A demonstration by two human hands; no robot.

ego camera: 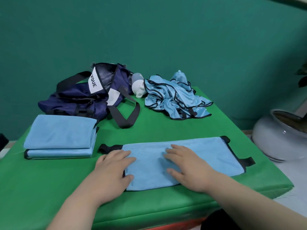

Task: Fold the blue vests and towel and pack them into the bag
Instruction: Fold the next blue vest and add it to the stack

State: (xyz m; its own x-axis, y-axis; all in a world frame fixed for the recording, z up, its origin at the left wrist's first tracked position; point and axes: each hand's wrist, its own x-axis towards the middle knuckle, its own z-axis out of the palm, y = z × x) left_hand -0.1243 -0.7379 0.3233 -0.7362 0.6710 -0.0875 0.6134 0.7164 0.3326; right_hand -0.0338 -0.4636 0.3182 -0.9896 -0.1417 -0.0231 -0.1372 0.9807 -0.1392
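The half-folded vest (pixel 199 156) is laid as a long strip across the near edge of the green table (pixel 157 130). It is pressed flat by both hands: the left hand (pixel 114 166) lies half on its left end, the right hand (pixel 187 165) on its middle. The fingers of both are held straight and spread, and nothing is gripped.

The fabric is judged to be a light, limp mesh that keeps no crease unaided. It should be taken at the black-bound edges or corners, where the trim offers firmer purchase. The crumpled vests (pixel 174 95) at the rear right appear glossy and are expected to slide (their folds may need holding down).

A folded blue stack (pixel 61 131) is placed at the near left; whether it is towel or vest cannot be told. The bag (pixel 79 100), navy and slumped with its mouth open, is set behind that stack, with a white bottle (pixel 138 87) just beside it.

The table covering appears smooth and slightly padded. A teal wall (pixel 166 30) is seen behind, and a pale ceramic pot (pixel 274 138) stands off the table's right edge.
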